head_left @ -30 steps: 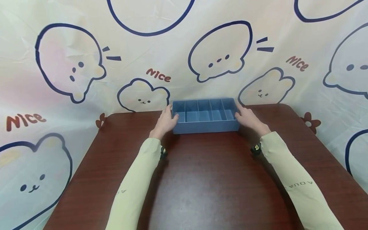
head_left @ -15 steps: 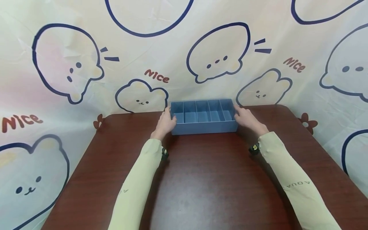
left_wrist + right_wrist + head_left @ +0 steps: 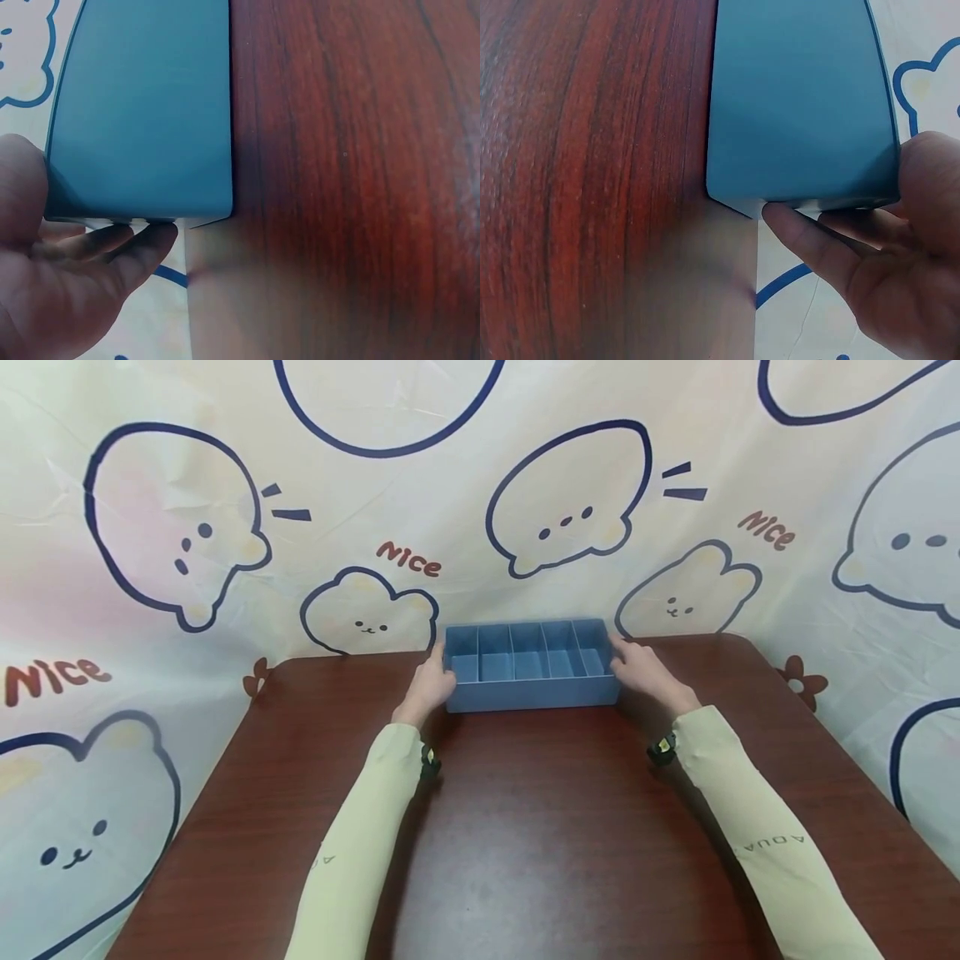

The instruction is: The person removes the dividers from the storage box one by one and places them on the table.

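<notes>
A blue box divided into several compartments [image 3: 532,695] stands on the table near its far edge, its long side facing me. At its left end is my left hand [image 3: 426,688], fingers against the end wall and thumb by the front corner. My right hand [image 3: 647,670] touches the opposite end, its thumb at the rim. In the left wrist view, extended fingertips [image 3: 161,234] meet the lower part of the box [image 3: 146,112]. The right wrist view shows the same at the other end, with straight fingers [image 3: 802,232] on the wall. All compartments visible are empty.
The dark red-brown table [image 3: 540,827] stretches toward me. A pale curtain [image 3: 465,502] with cartoon bears and "Nice" lettering hangs right behind the box and along both sides. Dark wristbands [image 3: 431,762] show at both cuffs.
My left thumb has slid off the box's rim to its front corner, and the index finger stands straighter. The right hand and box stay put; the view has shifted slightly.
</notes>
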{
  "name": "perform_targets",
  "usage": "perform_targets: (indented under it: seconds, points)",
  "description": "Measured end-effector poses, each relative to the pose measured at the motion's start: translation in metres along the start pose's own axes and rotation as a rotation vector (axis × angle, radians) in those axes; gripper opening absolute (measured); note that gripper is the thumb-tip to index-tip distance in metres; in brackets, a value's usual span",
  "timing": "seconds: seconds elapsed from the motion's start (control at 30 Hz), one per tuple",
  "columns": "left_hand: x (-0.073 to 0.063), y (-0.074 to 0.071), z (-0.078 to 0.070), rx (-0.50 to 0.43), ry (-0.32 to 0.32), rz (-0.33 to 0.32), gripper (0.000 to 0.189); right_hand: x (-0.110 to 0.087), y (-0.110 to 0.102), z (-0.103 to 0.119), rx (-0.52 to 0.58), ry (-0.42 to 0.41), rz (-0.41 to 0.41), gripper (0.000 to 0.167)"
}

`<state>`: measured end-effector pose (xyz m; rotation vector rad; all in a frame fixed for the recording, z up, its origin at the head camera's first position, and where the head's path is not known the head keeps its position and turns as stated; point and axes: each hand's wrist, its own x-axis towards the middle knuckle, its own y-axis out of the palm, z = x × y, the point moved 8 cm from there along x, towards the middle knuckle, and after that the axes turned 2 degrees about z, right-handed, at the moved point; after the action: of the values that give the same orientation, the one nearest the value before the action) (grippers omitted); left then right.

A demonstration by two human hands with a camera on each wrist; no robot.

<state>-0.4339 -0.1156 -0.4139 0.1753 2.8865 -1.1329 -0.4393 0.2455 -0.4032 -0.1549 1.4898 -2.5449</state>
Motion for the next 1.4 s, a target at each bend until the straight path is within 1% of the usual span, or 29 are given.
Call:
perform_targets:
  seconds: [0.1,0.3,0.43,0.63,0.83,0.97,1.23,1.4]
  points:
    - [0.000,0.000,0.000,-0.001,-0.001,0.008,0.069,0.000,0.000,-0.002,0.018,0.005,0.005,0.062]
    - [-0.002,-0.002,-0.001,-0.003,0.007,0.000,0.065,-0.001,0.000,-0.005,0.044,0.011,-0.002,0.062]
    - [-0.005,-0.004,0.002,-0.024,0.003,0.000,0.063,-0.001,0.001,-0.004,0.075,0.007,0.002,0.062]
    - [-0.007,-0.004,0.006,-0.073,-0.007,0.009,0.065,-0.001,0.004,-0.008,0.099,0.020,-0.003,0.063]
    - [-0.007,-0.003,0.008,-0.085,-0.019,-0.009,0.065,0.000,0.004,-0.009,0.117,0.022,-0.012,0.063]
    - [-0.009,-0.002,0.009,-0.092,-0.032,-0.017,0.065,0.000,0.005,-0.010,0.134,0.035,-0.002,0.063]
    - [-0.012,-0.001,0.010,-0.111,-0.017,-0.046,0.065,-0.001,0.006,-0.011,0.135,0.049,-0.016,0.063]
    - [-0.014,-0.002,0.012,-0.115,-0.012,-0.074,0.064,-0.002,0.006,-0.006,0.147,0.022,-0.025,0.063]
